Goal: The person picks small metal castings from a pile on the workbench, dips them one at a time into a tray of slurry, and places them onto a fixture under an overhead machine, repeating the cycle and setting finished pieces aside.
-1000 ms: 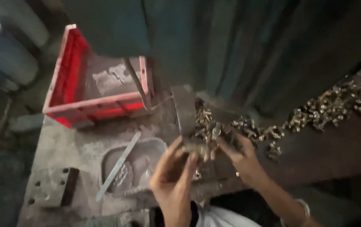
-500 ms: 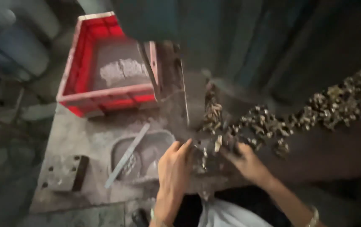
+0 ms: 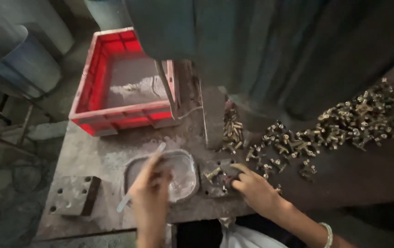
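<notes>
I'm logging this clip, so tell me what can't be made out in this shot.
- Left hand: motion-blurred in the head view; its grip on the thin stick over the shallow tray is unclear.
- Right hand: its fingers cover part of the small block.
- Brass fittings: too small to identify.
- Red crate: contents blurred.

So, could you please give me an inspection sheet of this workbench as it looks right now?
Surface: dusty grey workbench.
Job's things: small brass fittings heaped at right; shallow tray with a flat stick across it.
Clutter: red crate at the back; drilled metal block at left.
Hands: left hand blurred over the tray; right hand on a small fixture.
Cables: thin wire beside the crate.
Surroundings: dark green machine body; grey drum.
</notes>
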